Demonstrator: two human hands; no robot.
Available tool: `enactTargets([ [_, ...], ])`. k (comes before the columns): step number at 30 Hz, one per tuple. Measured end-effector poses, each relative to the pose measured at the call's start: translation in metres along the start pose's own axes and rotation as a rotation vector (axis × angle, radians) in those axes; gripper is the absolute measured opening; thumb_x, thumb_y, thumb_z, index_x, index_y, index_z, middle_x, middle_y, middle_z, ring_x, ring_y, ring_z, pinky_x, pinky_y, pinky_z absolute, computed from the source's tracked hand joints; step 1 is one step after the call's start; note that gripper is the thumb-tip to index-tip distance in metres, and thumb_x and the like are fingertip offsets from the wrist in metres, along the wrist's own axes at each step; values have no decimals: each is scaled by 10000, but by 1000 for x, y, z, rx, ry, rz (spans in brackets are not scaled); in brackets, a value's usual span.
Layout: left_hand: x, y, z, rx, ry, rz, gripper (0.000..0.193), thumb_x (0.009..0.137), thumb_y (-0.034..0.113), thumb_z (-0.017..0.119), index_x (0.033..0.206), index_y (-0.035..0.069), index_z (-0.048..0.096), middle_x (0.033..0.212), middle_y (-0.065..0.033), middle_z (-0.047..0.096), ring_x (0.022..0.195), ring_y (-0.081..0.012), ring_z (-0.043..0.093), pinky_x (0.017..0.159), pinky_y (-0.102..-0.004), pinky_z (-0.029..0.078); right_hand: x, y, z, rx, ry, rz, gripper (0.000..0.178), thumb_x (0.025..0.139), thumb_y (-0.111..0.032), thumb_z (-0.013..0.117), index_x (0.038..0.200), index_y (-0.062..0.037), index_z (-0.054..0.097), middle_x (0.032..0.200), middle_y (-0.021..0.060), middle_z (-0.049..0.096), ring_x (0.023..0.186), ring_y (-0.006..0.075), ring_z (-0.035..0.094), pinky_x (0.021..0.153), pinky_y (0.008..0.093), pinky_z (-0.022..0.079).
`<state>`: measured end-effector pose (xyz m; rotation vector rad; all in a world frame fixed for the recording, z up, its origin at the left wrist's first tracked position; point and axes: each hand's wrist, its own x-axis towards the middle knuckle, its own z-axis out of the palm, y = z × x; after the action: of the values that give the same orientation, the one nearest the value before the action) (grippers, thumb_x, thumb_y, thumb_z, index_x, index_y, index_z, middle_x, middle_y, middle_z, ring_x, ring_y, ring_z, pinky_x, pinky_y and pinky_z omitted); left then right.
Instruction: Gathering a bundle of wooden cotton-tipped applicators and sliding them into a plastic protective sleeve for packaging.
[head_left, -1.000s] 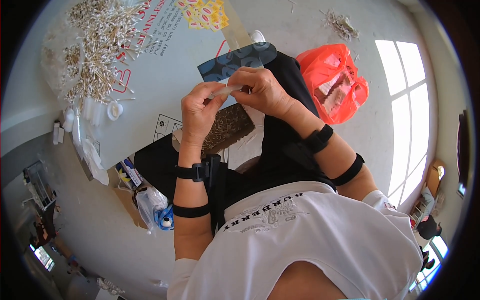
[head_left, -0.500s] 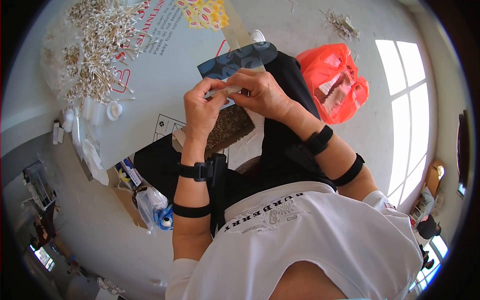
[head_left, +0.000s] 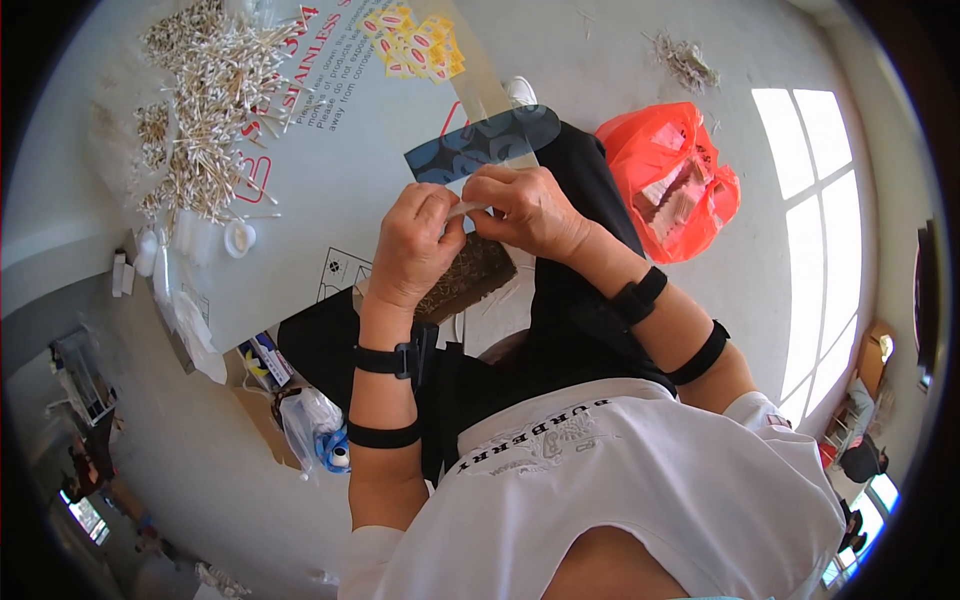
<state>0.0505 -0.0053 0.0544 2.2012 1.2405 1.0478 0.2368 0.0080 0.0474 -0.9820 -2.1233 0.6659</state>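
My left hand (head_left: pixel 415 238) and my right hand (head_left: pixel 525 208) meet above the table's near edge, fingers pinched. Between their fingertips is a small whitish, translucent piece (head_left: pixel 463 208); its exact kind is hard to make out. Just beyond the hands lies a dark bluish see-through sheet (head_left: pixel 485 143) with round shapes on it. A brown box (head_left: pixel 480 265) with thin scraps inside sits below the hands, partly covered by them. A large heap of cotton swabs (head_left: pixel 225 105) spreads over the far left of the table. Yellow-and-white stickers (head_left: pixel 425 50) lie in a cluster at the far side.
Clear plastic tubs (head_left: pixel 188 235) and a round white lid (head_left: pixel 240 239) stand at the table's (head_left: pixel 290 215) left side. On the floor are a red plastic bag (head_left: pixel 672 135) with pink-and-white scraps, right, and a cardboard box (head_left: pixel 262 415) with plastic bags, lower left.
The table and things on it sit slightly lower in the picture. My left fingers have curled further over the whitish piece, and both hands stay close together.
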Motion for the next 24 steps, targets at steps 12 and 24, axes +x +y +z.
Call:
enactTargets([
  [12, -3, 6, 2, 229, -171, 155, 150, 658, -52, 637, 769, 12, 560, 778, -107, 530, 772, -283, 562, 649, -368, 523, -2, -3, 2, -152, -70, -109, 162, 684, -92, 669, 769, -62, 534, 759, 79, 557, 663, 282, 631, 559, 393, 516],
  [24, 2, -8, -1, -10, -25, -10, 151, 714, -65, 688, 802, -7, 579, 806, -116, 599, 753, -282, 618, 644, -346, 520, 15, 1, -9, 62, -103, 47, 166, 702, -62, 664, 834, -30, 568, 762, 130, 602, 682, 343, 632, 574, 408, 506],
])
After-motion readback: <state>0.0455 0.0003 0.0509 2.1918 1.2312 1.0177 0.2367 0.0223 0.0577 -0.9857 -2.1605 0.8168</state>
